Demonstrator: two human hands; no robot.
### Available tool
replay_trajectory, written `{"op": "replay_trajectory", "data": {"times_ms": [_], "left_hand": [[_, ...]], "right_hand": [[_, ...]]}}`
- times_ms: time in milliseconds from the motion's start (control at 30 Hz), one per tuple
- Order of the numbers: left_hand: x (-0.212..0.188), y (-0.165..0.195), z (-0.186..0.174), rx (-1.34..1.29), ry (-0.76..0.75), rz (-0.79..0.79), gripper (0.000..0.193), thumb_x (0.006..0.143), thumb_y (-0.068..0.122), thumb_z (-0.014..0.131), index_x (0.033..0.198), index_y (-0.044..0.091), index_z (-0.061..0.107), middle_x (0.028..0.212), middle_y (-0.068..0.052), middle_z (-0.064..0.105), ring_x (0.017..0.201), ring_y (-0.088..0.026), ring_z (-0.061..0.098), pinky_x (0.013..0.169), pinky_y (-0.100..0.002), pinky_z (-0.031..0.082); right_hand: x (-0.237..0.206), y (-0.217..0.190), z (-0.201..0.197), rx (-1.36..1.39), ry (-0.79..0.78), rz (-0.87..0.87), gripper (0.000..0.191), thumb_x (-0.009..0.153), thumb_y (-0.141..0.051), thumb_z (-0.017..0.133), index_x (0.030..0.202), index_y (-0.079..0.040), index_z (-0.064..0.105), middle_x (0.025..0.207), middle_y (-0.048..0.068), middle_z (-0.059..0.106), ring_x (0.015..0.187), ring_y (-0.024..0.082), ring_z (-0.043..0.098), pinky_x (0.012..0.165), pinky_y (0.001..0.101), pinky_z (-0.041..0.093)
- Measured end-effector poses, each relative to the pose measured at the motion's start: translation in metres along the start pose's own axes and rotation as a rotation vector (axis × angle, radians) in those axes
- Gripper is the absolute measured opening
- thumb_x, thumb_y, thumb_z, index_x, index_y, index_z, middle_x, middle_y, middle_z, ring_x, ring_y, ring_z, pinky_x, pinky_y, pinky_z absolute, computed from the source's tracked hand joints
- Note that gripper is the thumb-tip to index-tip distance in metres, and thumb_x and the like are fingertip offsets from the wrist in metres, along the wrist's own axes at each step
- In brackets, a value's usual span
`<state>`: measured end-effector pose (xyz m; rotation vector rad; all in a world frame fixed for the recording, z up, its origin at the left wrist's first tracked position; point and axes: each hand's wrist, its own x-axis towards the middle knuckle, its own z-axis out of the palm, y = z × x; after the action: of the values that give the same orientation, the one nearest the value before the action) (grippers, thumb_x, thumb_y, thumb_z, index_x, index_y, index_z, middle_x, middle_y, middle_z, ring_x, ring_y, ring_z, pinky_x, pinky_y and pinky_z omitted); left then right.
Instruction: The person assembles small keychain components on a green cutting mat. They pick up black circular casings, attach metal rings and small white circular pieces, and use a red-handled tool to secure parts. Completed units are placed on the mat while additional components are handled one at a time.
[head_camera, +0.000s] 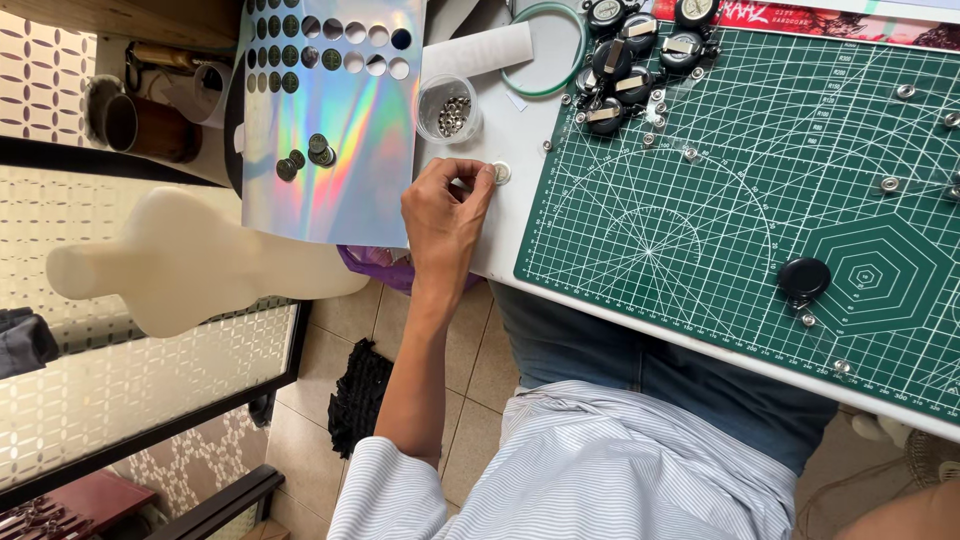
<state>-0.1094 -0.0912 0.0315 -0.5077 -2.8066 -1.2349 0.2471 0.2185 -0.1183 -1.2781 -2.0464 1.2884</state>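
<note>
Just left hand pinching round disc

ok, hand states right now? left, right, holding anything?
Left hand: fingers closed, pinching a small round white disc against the white tabletop.
Right hand: out of view.

Beige tiled floor below white table; black crumpled cloth lying on tiles; patterned frosted glass panel in dark frame at left; dark wooden furniture edge bottom left; soft even daylight throughout.
</note>
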Motion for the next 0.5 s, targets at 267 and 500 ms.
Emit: {"op": "replay_trajectory", "data": {"times_ms": [267, 500], "left_hand": [[0.0021, 0.0005, 0.0015, 0.033, 0.010, 0.029, 0.015, 0.089, 0.014, 0.078, 0.089, -0.001, 0.076, 0.081, -0.009, 0.072, 0.061, -0.013, 0.068, 0.059, -0.027, 0.055], [0.0028, 0.0044, 0.0000, 0.067, -0.029, -0.008, 0.019, 0.085, 0.019, 0.083, 0.088, 0.001, 0.078, 0.079, -0.008, 0.072, 0.062, -0.013, 0.068, 0.058, -0.028, 0.055]], "right_hand": [[0.0012, -0.0018, -0.0004, 0.006, -0.009, 0.002, 0.013, 0.105, -0.009, 0.068, 0.116, -0.003, 0.067, 0.101, 0.008, 0.068, 0.083, 0.015, 0.063, 0.075, 0.0276, 0.052], [0.0048, 0.0015, -0.0018, 0.011, -0.015, 0.005, 0.013, 0.106, -0.010, 0.066, 0.116, -0.002, 0.066, 0.100, 0.009, 0.069, 0.082, 0.015, 0.063, 0.073, 0.0274, 0.052]]}}
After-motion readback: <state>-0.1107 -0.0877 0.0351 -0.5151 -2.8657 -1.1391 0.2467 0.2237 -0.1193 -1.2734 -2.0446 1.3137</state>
